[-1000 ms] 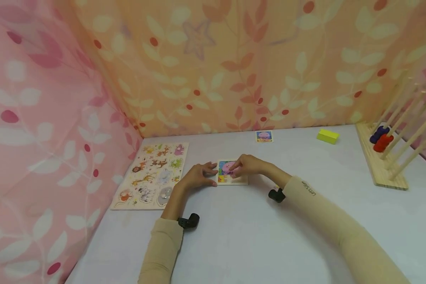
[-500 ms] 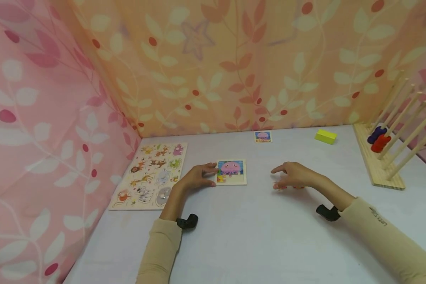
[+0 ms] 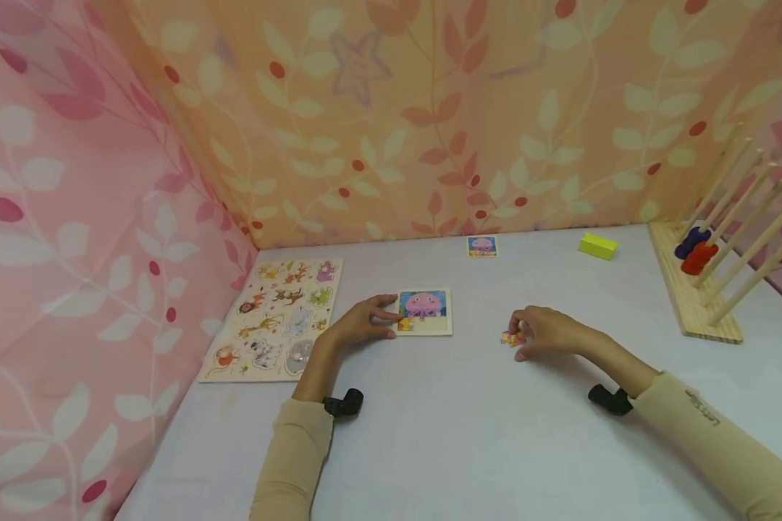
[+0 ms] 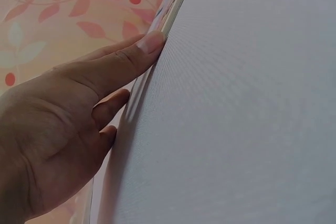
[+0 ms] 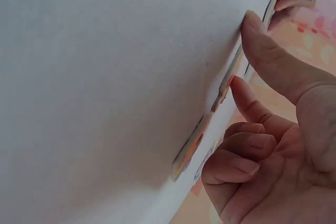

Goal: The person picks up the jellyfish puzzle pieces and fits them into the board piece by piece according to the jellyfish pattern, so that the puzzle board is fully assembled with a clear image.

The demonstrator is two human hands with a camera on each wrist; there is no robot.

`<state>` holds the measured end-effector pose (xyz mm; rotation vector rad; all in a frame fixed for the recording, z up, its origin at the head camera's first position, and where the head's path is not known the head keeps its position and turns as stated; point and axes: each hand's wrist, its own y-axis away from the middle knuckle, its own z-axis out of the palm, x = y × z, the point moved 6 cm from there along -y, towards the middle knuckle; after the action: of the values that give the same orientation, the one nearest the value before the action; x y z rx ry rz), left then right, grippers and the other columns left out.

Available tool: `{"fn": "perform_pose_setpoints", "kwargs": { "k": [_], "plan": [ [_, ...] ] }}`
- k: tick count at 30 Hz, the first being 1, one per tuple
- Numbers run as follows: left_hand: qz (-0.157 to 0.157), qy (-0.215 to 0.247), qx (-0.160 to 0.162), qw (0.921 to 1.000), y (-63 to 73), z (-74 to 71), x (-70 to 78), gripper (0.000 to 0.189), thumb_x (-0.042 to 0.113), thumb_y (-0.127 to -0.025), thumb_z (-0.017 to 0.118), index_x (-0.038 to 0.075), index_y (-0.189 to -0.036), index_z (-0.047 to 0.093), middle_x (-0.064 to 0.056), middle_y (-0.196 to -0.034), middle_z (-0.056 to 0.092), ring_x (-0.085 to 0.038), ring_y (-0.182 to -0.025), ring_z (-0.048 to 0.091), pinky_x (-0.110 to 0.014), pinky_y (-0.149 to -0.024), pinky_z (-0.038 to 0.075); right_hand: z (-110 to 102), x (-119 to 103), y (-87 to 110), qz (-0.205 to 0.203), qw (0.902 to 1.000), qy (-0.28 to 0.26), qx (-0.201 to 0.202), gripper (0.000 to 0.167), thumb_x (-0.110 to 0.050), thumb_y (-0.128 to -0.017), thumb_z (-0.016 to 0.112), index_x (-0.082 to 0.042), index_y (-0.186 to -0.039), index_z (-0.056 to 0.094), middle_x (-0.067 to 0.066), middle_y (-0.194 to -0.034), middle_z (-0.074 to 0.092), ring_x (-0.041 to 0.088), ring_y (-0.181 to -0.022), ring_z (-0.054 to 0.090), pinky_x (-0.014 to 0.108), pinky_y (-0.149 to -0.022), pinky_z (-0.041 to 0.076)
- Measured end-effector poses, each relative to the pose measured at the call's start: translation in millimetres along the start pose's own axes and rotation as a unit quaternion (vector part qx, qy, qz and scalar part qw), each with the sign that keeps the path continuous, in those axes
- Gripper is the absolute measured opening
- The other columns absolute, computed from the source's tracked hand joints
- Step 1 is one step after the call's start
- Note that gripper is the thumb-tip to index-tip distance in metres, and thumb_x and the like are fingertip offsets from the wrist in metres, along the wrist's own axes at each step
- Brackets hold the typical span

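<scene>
A small square jigsaw puzzle board [image 3: 435, 325] lies mid-table, showing a pink jellyfish, with a bare strip at its lower right. My left hand [image 3: 361, 323] rests at its left side, fingers spread; in the left wrist view the thumb [image 4: 152, 41] touches the board's edge. To the right, my right hand [image 3: 549, 334] is over loose jigsaw pieces [image 3: 511, 338]. The right wrist view shows the index fingertip on one piece [image 5: 227, 88], the thumb apart from it and the other fingers curled. Another piece [image 5: 185, 157] lies flat nearby.
A wooden animal peg puzzle [image 3: 329, 275] lies at the left. At the back are a jellyfish picture card [image 3: 482, 246] and a yellow-green block [image 3: 598, 246]. A wooden peg rack [image 3: 710, 327] with red and blue bear figures stands right. Patterned curtains enclose the table.
My right hand has moved from the puzzle board rightward, then down among the loose pieces, uncovering the jellyfish picture. My left hand stays at the board's left edge.
</scene>
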<state>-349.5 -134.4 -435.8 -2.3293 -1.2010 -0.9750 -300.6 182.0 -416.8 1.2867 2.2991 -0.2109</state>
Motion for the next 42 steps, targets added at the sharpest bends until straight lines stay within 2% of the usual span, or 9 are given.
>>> {"fn": "perform_pose_setpoints", "kwargs": {
  "k": [7, 10, 12, 15, 20, 25, 32, 39, 42],
  "plan": [
    [-0.008, -0.015, 0.013, 0.9998, -1.2, -5.0, -3.8, 0.042, 0.023, -0.073, 0.076, 0.014, -0.112, 0.067, -0.006, -0.146, 0.038, -0.028, -0.138, 0.026, -0.047, -0.113, 0.02, -8.1, 3.9, -5.7, -0.013, 0.9992, -0.018, 0.032, 0.017, -0.019, -0.073, 0.075, -0.015, -0.084, 0.064, -0.001, -0.074, 0.053, 0.013, -0.069, 0.04, 0.025, -0.06, 0.032],
    [-0.009, -0.008, 0.01, 0.9999, 0.7, -5.5, -4.8, 0.041, 0.023, -0.073, 0.077, 0.013, -0.112, 0.067, -0.006, -0.146, 0.037, -0.028, -0.139, 0.025, -0.046, -0.113, 0.02, -7.9, 5.8, -7.0, -0.01, 0.9992, -0.024, 0.03, 0.016, -0.02, -0.073, 0.075, -0.016, -0.084, 0.064, -0.002, -0.074, 0.052, 0.012, -0.069, 0.039, 0.024, -0.06, 0.031],
    [0.004, -0.009, 0.01, 0.9999, 2.3, -4.5, -4.0, 0.041, 0.025, -0.073, 0.076, 0.015, -0.112, 0.067, -0.008, -0.146, 0.038, -0.03, -0.138, 0.026, -0.048, -0.113, 0.02, -7.1, 7.6, -6.4, -0.004, 0.9992, -0.028, 0.027, 0.018, -0.022, -0.073, 0.076, -0.015, -0.085, 0.064, -0.001, -0.074, 0.051, 0.013, -0.069, 0.04, 0.024, -0.06, 0.031],
    [0.008, -0.004, 0.008, 0.9999, 4.0, -2.1, -3.3, 0.041, 0.027, -0.074, 0.076, 0.016, -0.113, 0.067, -0.008, -0.146, 0.038, -0.03, -0.139, 0.025, -0.048, -0.113, 0.019, -6.3, 11.6, -3.7, 0.01, 0.9994, -0.015, 0.028, 0.024, -0.025, -0.072, 0.076, -0.014, -0.088, 0.063, 0.001, -0.076, 0.051, 0.014, -0.071, 0.043, 0.025, -0.061, 0.033],
    [-0.018, -0.005, 0.004, 0.9998, 3.5, 0.8, -5.5, 0.041, 0.023, -0.073, 0.076, 0.014, -0.112, 0.067, -0.005, -0.146, 0.037, -0.027, -0.14, 0.024, -0.046, -0.114, 0.017, -7.0, 14.5, -0.6, 0.002, 0.9997, -0.006, 0.024, 0.025, -0.026, -0.073, 0.075, -0.01, -0.088, 0.063, 0.001, -0.08, 0.055, 0.014, -0.075, 0.046, 0.026, -0.065, 0.037],
    [-0.016, -0.013, 0.007, 0.9998, 2.3, 0.3, -5.7, 0.041, 0.025, -0.073, 0.076, 0.015, -0.112, 0.067, -0.005, -0.146, 0.038, -0.028, -0.139, 0.024, -0.047, -0.114, 0.017, -9.0, 7.5, -7.5, -0.005, 0.9998, 0.013, 0.016, 0.02, -0.024, -0.074, 0.074, -0.011, -0.085, 0.064, 0.001, -0.08, 0.055, 0.014, -0.074, 0.046, 0.026, -0.064, 0.037],
    [-0.014, -0.018, 0.003, 0.9997, -2.6, -0.2, -5.5, 0.04, 0.026, -0.073, 0.076, 0.016, -0.111, 0.068, -0.003, -0.146, 0.038, -0.025, -0.14, 0.023, -0.045, -0.115, 0.017, -4.3, -27.8, -39.9, -0.007, 0.9996, 0.004, 0.027, 0.023, -0.025, -0.076, 0.071, -0.01, -0.092, 0.065, 0.006, -0.095, 0.062, 0.019, -0.084, 0.051, 0.036, -0.075, 0.043],
    [-0.019, -0.021, -0.003, 0.9996, -6.6, -1.7, -6.6, 0.039, 0.027, -0.075, 0.075, 0.018, -0.112, 0.067, 0.0, -0.146, 0.037, -0.022, -0.141, 0.022, -0.043, -0.115, 0.015, 9.8, -66.7, -86.7, -0.035, 0.9986, -0.015, 0.036, 0.026, -0.024, -0.075, 0.072, -0.006, -0.093, 0.066, 0.007, -0.088, 0.058, 0.017, -0.075, 0.046, 0.028, -0.063, 0.036],
    [-0.019, -0.023, -0.003, 0.9996, -6.7, -3.2, -7.1, 0.039, 0.028, -0.075, 0.075, 0.018, -0.112, 0.067, 0.0, -0.146, 0.037, -0.022, -0.141, 0.022, -0.043, -0.115, 0.015, 16.0, -76.5, -103.0, -0.046, 0.9986, -0.01, 0.024, 0.027, -0.026, -0.075, 0.074, -0.007, -0.092, 0.066, 0.005, -0.087, 0.058, 0.016, -0.075, 0.048, 0.026, -0.063, 0.038]
  ]
}}
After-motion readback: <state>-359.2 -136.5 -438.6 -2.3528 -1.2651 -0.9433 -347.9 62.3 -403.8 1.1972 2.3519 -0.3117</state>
